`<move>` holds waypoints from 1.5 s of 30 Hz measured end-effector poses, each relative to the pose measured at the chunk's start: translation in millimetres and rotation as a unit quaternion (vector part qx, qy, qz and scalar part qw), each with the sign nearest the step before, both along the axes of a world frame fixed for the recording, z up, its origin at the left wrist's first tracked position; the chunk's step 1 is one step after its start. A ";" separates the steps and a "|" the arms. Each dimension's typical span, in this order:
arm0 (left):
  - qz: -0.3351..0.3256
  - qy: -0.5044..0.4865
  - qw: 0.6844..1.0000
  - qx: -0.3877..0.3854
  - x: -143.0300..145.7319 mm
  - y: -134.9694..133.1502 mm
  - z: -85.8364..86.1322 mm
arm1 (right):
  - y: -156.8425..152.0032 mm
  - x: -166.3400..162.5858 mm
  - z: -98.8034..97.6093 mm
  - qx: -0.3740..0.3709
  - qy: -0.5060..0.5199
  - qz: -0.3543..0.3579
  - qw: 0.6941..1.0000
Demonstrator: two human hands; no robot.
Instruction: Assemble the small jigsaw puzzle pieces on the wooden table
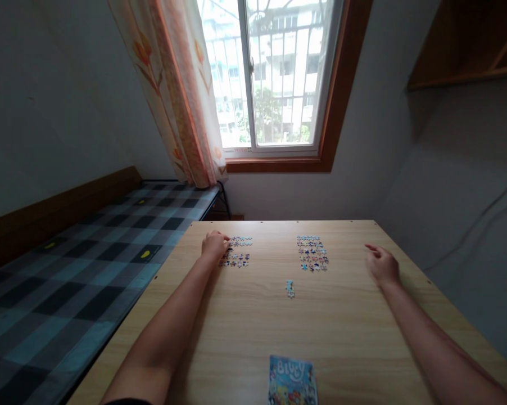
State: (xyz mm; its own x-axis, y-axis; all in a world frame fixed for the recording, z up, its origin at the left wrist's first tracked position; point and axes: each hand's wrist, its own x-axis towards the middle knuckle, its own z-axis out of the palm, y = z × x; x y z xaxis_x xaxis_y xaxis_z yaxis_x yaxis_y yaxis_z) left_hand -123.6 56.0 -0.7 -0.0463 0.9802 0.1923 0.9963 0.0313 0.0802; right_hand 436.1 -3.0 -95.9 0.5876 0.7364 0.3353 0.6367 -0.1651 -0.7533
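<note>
My left hand (214, 246) is over the left edge of a group of loose jigsaw puzzle pieces (239, 261) laid out in rows. Its fingers are bent and close together at the pieces; whatever they may pinch is hidden. My right hand (383, 264) hovers over or rests on the table's right side, apart from any piece, index finger stretched out and the others loosely curled, holding nothing visible. A second block of puzzle pieces (312, 253) lies in rows right of centre. Between the hands and nearer me is a small joined cluster of pieces (290, 289).
A blue "Bluey" picture sheet or box (293, 379) lies at the near edge of the wooden table (245, 326). On the left stands a bed with a checked cover (110, 253). Behind are a curtain (173, 84) and a window; a wooden shelf (468, 50) hangs upper right.
</note>
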 end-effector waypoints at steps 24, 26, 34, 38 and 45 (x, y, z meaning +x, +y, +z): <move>0.013 0.032 0.998 -0.048 9.0 10.8 0.3 | -0.8 -1.7 1.6 0.014 0.009 0.010 1.000; 0.017 0.032 0.998 -0.049 9.4 11.7 0.2 | -0.4 -1.7 1.1 0.018 0.012 0.009 1.000; 0.028 0.006 0.999 -0.036 8.1 14.4 -0.4 | -0.2 -1.9 1.0 0.021 0.020 0.015 0.999; 0.023 -0.040 0.998 -0.034 8.3 14.6 4.6 | -1.6 -3.6 3.2 0.026 0.022 0.017 0.999; -0.061 -0.177 0.981 -0.054 -0.4 4.7 44.8 | -1.4 -4.7 5.8 0.034 0.034 0.018 0.999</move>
